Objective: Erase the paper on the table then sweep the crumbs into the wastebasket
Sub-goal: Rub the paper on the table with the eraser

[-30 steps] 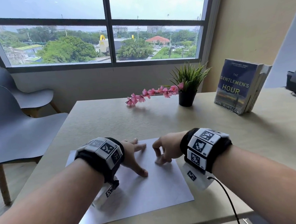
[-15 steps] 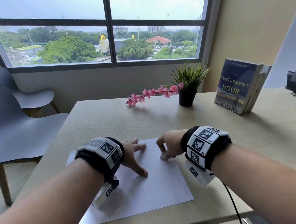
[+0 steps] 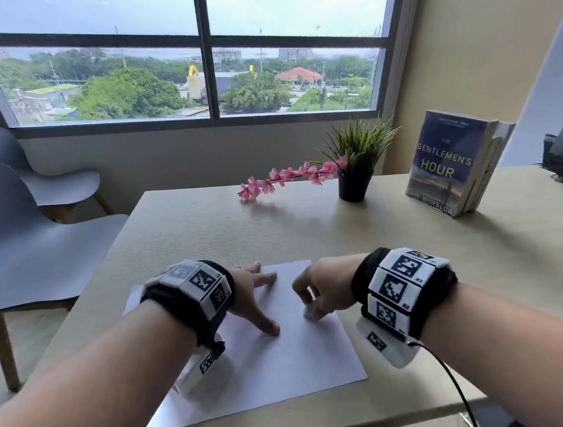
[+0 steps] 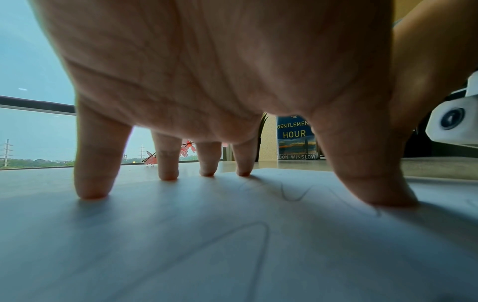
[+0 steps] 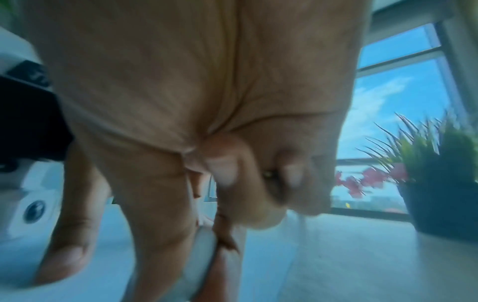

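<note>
Change from half a second before: your right hand [image 3: 325,290] had drawn back toward you along the white rectangular paper sheet [image 3: 280,361], from the sheet's far part to its right-hand middle; your left hand [image 3: 252,297] stayed put.

Right grip: fingers curled, pinching a small white eraser [image 3: 309,311] whose lower end touched the sheet. The wrist view was blurred.

Left grip: fingers spread and straight, fingertips [image 4: 91,190] and thumb pressed on the sheet, just left of the eraser.

Sheet: flat on the pale wooden worktop [image 3: 485,273], near its front edge; faint pencil lines [image 4: 258,235] showed beneath your left palm.

Behind, well apart: black-potted green plant [image 3: 355,171], pink blossom sprig [image 3: 287,176], upright blue paperback books [image 3: 457,162].
</note>
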`<state>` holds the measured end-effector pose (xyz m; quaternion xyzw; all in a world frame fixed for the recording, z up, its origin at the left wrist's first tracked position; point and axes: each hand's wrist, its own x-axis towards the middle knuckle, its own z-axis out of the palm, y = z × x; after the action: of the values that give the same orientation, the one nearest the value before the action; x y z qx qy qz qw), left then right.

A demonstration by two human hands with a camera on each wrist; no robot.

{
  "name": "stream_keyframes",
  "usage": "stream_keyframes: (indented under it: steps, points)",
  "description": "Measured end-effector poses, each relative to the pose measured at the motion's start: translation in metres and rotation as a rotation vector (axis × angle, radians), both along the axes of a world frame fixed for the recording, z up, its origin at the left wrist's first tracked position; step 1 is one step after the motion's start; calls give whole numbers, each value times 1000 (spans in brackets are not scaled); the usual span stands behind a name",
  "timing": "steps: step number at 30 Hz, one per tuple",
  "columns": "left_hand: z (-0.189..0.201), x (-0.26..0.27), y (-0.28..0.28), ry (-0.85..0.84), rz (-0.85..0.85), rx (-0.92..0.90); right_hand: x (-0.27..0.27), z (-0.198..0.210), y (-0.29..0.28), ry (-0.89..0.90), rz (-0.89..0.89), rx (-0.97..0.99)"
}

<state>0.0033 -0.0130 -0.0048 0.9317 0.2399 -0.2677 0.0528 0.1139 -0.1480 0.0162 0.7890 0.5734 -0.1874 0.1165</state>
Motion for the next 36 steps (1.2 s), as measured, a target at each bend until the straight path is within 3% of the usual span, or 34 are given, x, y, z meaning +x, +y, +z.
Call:
stream_keyframes:
  steps: [5,8,13,16,20,24,30,34,36]
  points:
    - [-1,0,1,-4,2,5,14,3,1,-13,-83,7]
    - [-2,0,2,-4,4,9,8,3,-2,-44,-38,23]
    - [-3,0,2,3,0,17,9,4,-7,36,-68,-46]
    - [-2,1,1,1,-7,28,13,5,-6,-29,-101,-24]
    - [-2,1,2,7,-3,27,-2,1,-10,-124,-8,-1]
    - [-2,0,2,0,1,17,-3,5,-12,5,-44,-56]
    - [-2,0,1,1,1,19,-6,4,-11,-66,-23,3]
    - [-2,1,1,-9,-1,13,-13,0,-13,72,-23,-41]
    - [-2,1,1,-10,2,10,-6,2,-10,60,-65,-56]
